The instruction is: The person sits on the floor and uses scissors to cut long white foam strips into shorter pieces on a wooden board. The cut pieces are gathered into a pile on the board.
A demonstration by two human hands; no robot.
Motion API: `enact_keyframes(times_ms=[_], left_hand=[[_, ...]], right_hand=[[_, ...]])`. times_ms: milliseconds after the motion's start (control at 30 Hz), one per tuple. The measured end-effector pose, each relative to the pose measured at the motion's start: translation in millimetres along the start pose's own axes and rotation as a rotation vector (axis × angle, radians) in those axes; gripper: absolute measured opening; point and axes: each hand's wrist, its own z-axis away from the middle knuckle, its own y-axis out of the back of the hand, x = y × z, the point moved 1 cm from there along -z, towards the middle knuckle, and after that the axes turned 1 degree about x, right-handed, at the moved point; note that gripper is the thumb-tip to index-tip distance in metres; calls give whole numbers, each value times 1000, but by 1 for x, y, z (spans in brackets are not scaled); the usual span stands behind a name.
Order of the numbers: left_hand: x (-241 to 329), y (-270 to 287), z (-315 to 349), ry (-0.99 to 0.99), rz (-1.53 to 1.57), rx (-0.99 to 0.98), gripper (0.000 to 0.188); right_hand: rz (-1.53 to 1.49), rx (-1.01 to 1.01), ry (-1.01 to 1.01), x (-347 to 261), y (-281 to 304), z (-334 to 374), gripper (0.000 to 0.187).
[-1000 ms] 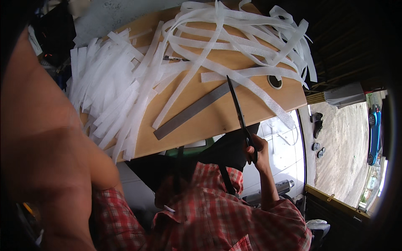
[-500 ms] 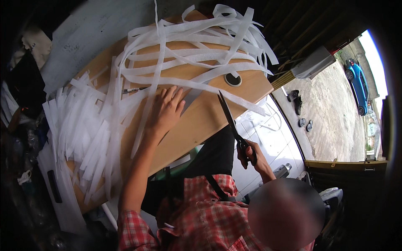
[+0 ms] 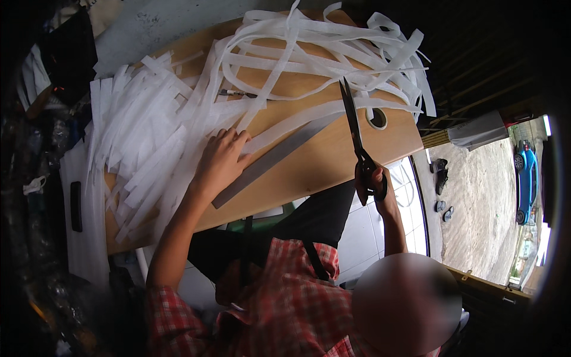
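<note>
The right hand [image 3: 379,178] is closed around the handles of long black scissors [image 3: 355,132], tips pointing away above a light-brown wooden table [image 3: 297,179]. The left hand [image 3: 220,160], fingers bent, is at one end of a long white foam strip [image 3: 279,127]; whether it pinches is unclear. A flat grey bar [image 3: 275,160] lies alongside.

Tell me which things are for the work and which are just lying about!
For the work, it seems: scissors in the right hand; white strips by the left hand; grey flat bar.

Just lying about, probably: pen; shoes; slippers.
</note>
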Motion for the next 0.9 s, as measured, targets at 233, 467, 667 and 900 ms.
enact_keyframes(times_ms=[233,467,667,900], left_hand=[[-20,13,46,97,186,-26,30],[-22,17,50,196,344,-22,23],[-17,20,51,290,368,-25,17],[-14,12,51,229,269,86,17]], right_hand=[[1,-97,-49,8,-24,1,86],[19,-127,-34,16,-24,-2,88],[23,-105,-22,18,-25,-3,88],[64,-113,-41,17,-29,7,91]])
